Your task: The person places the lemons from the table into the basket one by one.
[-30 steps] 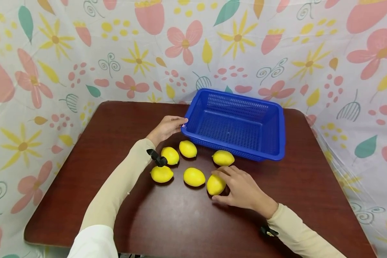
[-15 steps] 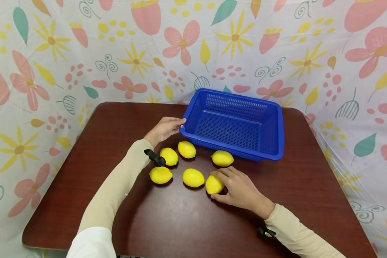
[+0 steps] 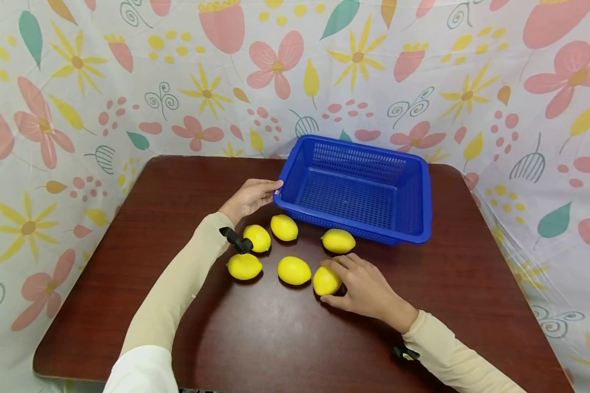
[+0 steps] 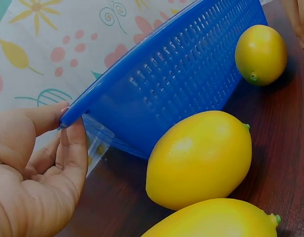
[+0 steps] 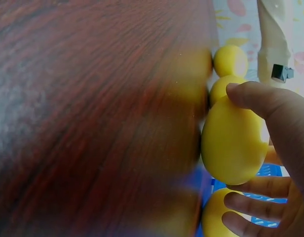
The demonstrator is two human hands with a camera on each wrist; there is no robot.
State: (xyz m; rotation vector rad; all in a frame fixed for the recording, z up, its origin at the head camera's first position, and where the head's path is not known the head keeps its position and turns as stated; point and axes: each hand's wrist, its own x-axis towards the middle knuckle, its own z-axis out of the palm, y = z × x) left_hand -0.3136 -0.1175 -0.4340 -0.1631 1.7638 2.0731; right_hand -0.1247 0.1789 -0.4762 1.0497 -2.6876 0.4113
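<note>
Lemon (image 5: 233, 143), plump, yellow (seemingly smooth, though blurred); right fingers (image 5: 263, 186) pinch it, left fingers (image 4: 77, 143) a basket rim (image 4: 105, 86).

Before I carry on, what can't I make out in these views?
Head: right side of the gripped lemon, hidden by the right hand.
Head: left edge of another lemon, behind the black wrist clip.
Left wrist: the nearest lemon's lower part, cut off by the bottom edge.
Right wrist: most of the basket, hidden by hand and lemons.
</note>
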